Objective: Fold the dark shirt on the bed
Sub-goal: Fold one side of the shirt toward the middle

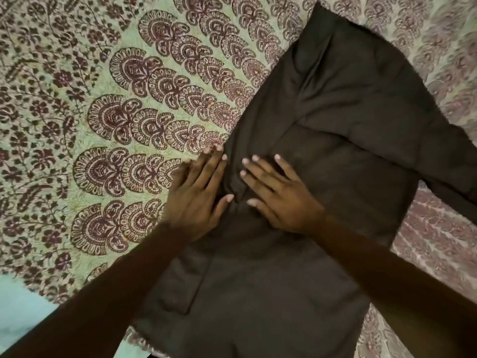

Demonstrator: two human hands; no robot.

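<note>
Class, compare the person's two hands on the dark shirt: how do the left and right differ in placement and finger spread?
The left hand straddles the edge of the dark shirt, partly over the patterned bedspread; the right hand lies wholly on the shirt. The left hand's fingers lie close together; the right hand's fan apart. Both are flat and open, palms down, with their thumbs nearly meeting.

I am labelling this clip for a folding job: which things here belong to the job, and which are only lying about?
Job: dark shirt; left hand, flat at its edge; right hand, flat on it.
Only there: patterned bedspread; pale blue surface at lower left.
</note>
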